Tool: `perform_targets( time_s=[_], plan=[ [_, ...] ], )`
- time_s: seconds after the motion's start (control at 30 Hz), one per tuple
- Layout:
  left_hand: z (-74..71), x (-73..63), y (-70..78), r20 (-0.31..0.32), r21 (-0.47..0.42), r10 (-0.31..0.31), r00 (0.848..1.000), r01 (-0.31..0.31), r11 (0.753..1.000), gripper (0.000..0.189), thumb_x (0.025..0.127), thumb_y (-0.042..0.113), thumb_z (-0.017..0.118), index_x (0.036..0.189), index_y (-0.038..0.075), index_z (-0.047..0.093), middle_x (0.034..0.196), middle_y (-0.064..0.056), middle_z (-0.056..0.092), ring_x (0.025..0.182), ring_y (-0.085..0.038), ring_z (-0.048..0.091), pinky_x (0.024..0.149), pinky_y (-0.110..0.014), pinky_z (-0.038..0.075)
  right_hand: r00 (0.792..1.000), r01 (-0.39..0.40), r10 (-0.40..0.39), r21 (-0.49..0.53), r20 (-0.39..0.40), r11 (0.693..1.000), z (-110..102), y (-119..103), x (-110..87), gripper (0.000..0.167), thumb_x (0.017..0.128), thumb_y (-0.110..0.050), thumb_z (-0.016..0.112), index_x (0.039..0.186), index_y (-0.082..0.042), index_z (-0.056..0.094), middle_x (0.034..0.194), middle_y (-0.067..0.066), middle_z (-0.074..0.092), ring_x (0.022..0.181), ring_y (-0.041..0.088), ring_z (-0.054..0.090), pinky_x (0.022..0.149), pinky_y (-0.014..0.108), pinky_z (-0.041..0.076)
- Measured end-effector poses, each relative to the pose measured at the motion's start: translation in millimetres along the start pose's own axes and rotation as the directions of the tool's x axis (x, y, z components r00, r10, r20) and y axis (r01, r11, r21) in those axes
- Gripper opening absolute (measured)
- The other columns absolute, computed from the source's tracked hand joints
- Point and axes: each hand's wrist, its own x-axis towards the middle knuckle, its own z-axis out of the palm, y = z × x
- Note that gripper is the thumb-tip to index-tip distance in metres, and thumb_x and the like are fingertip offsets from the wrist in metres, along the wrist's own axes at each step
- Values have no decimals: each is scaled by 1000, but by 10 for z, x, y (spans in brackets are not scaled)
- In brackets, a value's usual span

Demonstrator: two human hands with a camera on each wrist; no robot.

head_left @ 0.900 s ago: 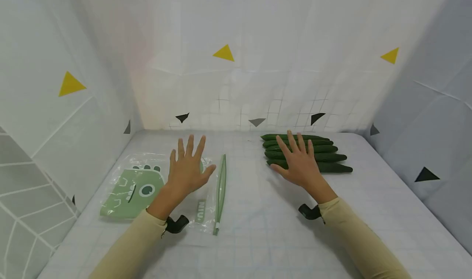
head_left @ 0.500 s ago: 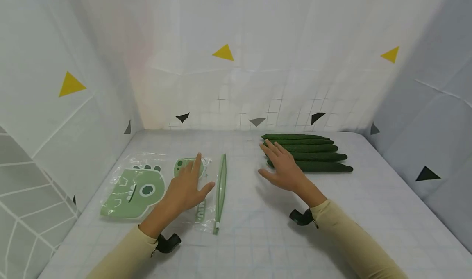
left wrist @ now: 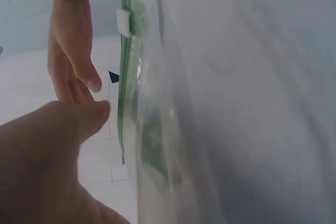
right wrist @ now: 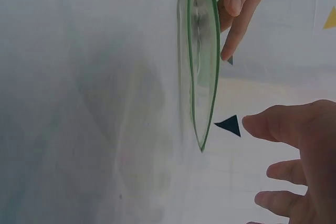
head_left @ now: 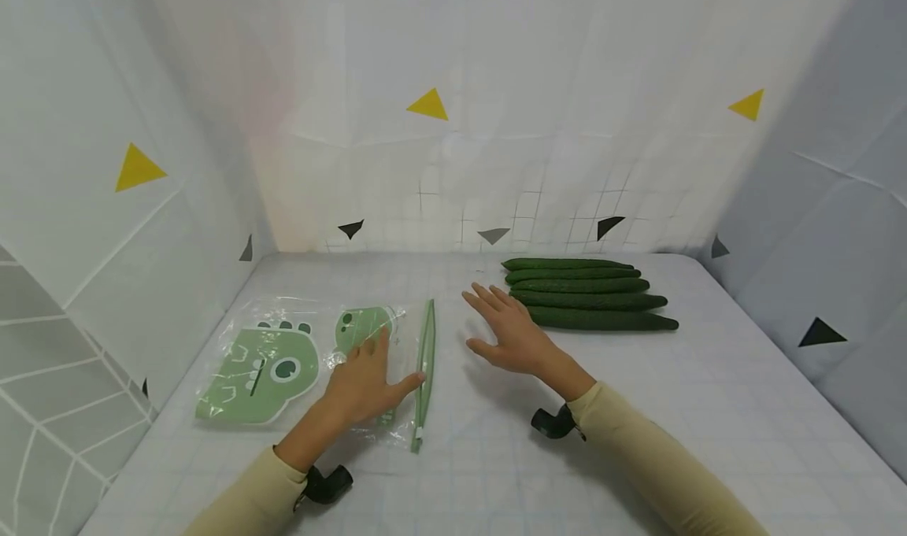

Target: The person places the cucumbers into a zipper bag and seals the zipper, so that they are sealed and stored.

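A clear plastic zip bag [head_left: 279, 378] with a green cartoon monster print lies on the left of the table. Its green slider strip [head_left: 427, 347] faces right, and the right wrist view shows the two green edges bowed apart in the middle. Over the bag's right part is my left hand [head_left: 363, 382], index finger extended, thumb pointing at the strip; whether it touches the plastic I cannot tell. My right hand [head_left: 512, 335], fingers fairly straight, hovers between the strip and several green cucumbers [head_left: 602, 319]. The cucumbers lie side by side at the back right. Neither hand holds anything.
White cloth walls [head_left: 567, 87] with yellow and black triangles enclose the table [head_left: 496, 473] at the back and sides. A dark wrist camera [head_left: 329, 485] sits on the left wrist and another dark camera [head_left: 553, 423] on the right wrist.
My right hand has moved left and nearer, off the cucumbers towards the bag's strip. My left hand has come lower and nearer over the bag, its outer fingers bending from a wide spread.
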Motion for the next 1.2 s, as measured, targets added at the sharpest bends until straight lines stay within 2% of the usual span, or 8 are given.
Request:
perform_targets(
  time_s=[0.3, 0.47, 0.6, 0.73, 0.87, 1.0, 1.1, 1.2],
  plan=[
    [101, -14, 86, -12, 81, -32, 999, 33, 996, 123, 82, 79, 66, 160, -8, 27, 148, -35, 43, 136, -56, 41, 97, -72, 42, 993, 39, -38, -3, 113, 999, 232, -126, 118, 64, 100, -28, 71, 154, -3, 49, 163, 20, 35, 148, 46, 29, 111, 69, 31],
    [116, -5, 78, -45, 72, -18, 999, 21, 997, 104, 89, 60, 70, 157, -10, 34, 145, -34, 48, 134, -56, 43, 98, -72, 41, 981, 58, -61, 23, 184, 998, 309, -232, 176, 58, 103, -30, 67, 152, -3, 52, 163, 17, 35, 150, 43, 28, 112, 67, 31],
    [103, 4, 67, -75, 74, 15, 997, -9, 997, 77, 93, 45, 68, 147, -8, 52, 142, -29, 55, 129, -55, 49, 96, -70, 45, 977, 64, -72, 48, 200, 997, 356, -292, 227, 54, 103, -29, 67, 148, -2, 56, 161, 17, 39, 150, 42, 29, 113, 66, 31],
    [94, 6, 55, -109, 46, 45, 993, -40, 998, 56, 92, 31, 66, 134, -6, 63, 135, -25, 62, 119, -51, 58, 89, -65, 51, 969, 73, -78, 31, 236, 997, 431, -315, 278, 54, 104, -33, 65, 148, -1, 57, 161, 15, 40, 151, 37, 29, 116, 62, 27],
    [83, -6, 44, -134, -51, 34, 990, -41, 998, 60, 90, 21, 64, 143, -6, 55, 127, -24, 66, 101, -42, 67, 77, -58, 56, 952, 60, -56, -5, 299, 998, 513, -329, 301, 60, 104, -40, 64, 152, -4, 54, 162, 11, 39, 151, 31, 31, 118, 55, 27],
    [50, -35, 18, -138, -121, 59, 989, -76, 990, 67, 88, 10, 62, 154, 4, 48, 126, -22, 68, 78, -29, 64, 61, -47, 54, 940, 44, -34, -24, 340, 999, 572, -326, 290, 65, 103, -44, 65, 155, -9, 50, 162, 9, 41, 149, 29, 36, 115, 47, 36],
    [1, -55, -2, -144, -122, 118, 983, -136, 983, 60, 88, 1, 59, 148, 11, 60, 133, -21, 65, 88, -31, 67, 64, -47, 54, 939, 51, -45, -8, 340, 999, 586, -318, 278, 68, 102, -43, 67, 157, -9, 47, 162, 10, 39, 148, 30, 37, 115, 46, 37],
    [-60, -63, -13, -138, -79, 149, 979, -161, 984, 41, 91, -2, 58, 128, 6, 74, 128, -19, 66, 102, -35, 68, 73, -49, 57, 943, 62, -65, 19, 327, 998, 583, -308, 274, 71, 101, -40, 70, 158, -7, 44, 163, 12, 38, 147, 31, 38, 116, 46, 35]
  ],
)
